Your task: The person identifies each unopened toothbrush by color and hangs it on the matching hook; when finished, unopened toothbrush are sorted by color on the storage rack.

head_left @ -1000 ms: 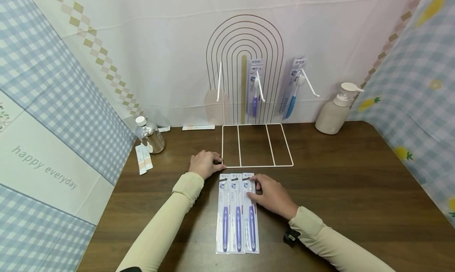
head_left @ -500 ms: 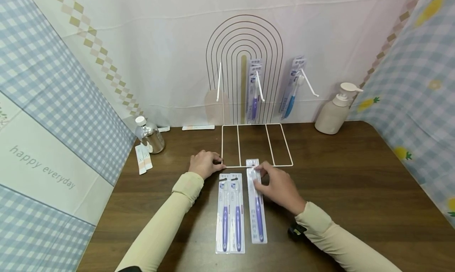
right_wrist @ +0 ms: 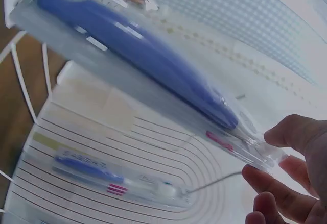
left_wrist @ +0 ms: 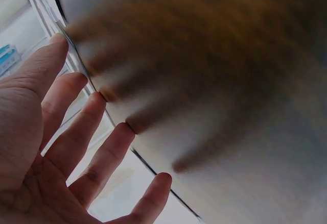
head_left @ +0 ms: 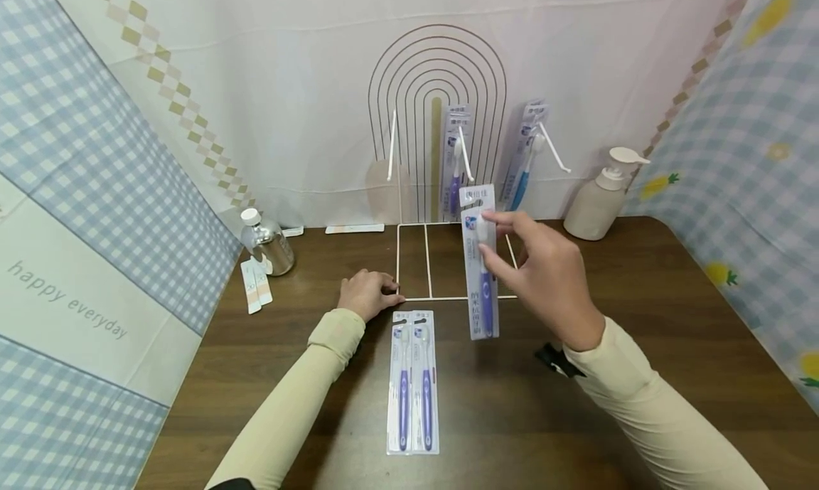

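In the head view my right hand (head_left: 544, 269) pinches a packaged toothbrush (head_left: 486, 301) with a purple handle, held upright above the table. The right wrist view shows thumb and fingers at the brush-head end of the toothbrush pack (right_wrist: 148, 60). My left hand (head_left: 367, 294) rests at the front left corner of a white wire display rack (head_left: 427, 262). Its fingers (left_wrist: 97, 168) are spread, tips against the surface, in the left wrist view. Two more packaged purple toothbrushes (head_left: 412, 383) lie side by side on the table.
Toothbrush packs hang from the rack's middle hook (head_left: 465, 156) and right hook (head_left: 553, 148); the left hook (head_left: 392, 148) is bare. Behind stand a pump bottle (head_left: 596, 202) on the right and a silvery bottle (head_left: 271, 245) on the left. Flat sachets (head_left: 256, 284) lie nearby.
My right hand has taken the rightmost toothbrush pack from the row of three and lifted it up and towards the rack. The left hand has stayed at the rack's corner.
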